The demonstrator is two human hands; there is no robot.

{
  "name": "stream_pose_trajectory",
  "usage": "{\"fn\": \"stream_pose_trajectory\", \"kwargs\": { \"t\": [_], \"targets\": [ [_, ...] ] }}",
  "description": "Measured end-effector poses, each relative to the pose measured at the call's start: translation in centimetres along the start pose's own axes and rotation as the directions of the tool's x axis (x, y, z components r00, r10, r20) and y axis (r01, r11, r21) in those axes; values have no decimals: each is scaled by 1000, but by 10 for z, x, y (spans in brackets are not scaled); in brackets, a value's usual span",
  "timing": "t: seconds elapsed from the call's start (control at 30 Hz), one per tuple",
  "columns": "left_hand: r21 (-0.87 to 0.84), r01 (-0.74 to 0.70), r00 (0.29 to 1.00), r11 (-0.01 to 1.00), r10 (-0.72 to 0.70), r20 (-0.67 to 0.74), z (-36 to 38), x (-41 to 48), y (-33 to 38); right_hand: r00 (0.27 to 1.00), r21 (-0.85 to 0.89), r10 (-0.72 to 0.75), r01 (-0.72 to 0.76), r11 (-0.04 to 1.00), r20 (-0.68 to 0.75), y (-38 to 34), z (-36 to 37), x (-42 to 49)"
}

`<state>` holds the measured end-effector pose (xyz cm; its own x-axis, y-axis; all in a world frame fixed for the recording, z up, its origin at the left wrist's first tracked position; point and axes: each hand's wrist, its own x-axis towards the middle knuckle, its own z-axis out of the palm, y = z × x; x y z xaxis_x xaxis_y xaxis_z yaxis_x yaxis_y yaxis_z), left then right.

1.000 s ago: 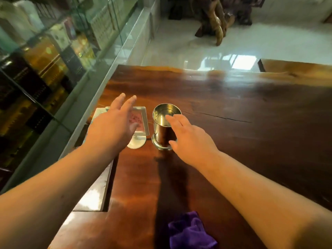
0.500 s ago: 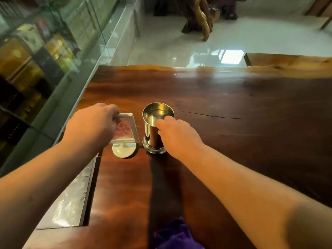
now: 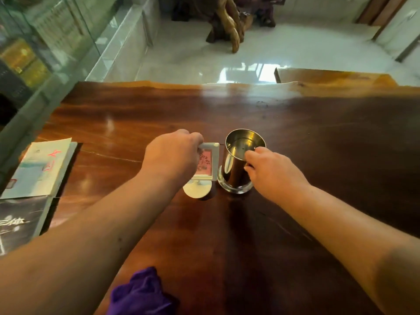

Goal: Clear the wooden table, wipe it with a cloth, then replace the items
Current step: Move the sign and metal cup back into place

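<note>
A small white sign stand with a pink card and a round white base sits near the middle of the dark wooden table. My left hand is closed around the top left of its frame. Just to its right stands an upright shiny metal cup. My right hand grips the cup's near rim and side. A crumpled purple cloth lies on the table at the bottom edge of view, partly behind my left forearm.
Two books lie at the table's left edge: a pale one with red writing and a dark one nearer me. A glass display case runs along the left. Beyond the far edge are a glossy white floor and a carved wooden root piece.
My left hand closed on the sign stand and my right on the cup. Both items sit farther right from the table's left edge, and the books have come into view.
</note>
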<state>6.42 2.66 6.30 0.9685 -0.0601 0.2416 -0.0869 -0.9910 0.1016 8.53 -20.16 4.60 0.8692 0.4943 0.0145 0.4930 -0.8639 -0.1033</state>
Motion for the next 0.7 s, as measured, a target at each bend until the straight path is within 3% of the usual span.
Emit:
{"fn": "stream_pose_trajectory", "kwargs": {
  "t": [0.23, 0.7],
  "targets": [
    [-13, -47, 999, 999, 47, 19, 23, 17, 64, 993, 50, 117, -118, 992, 35, 67, 0, -38],
    [-1, -15, 999, 1000, 15, 39, 42, 19, 101, 991, 47, 124, -127, 991, 56, 102, 20, -60]
  ]
}}
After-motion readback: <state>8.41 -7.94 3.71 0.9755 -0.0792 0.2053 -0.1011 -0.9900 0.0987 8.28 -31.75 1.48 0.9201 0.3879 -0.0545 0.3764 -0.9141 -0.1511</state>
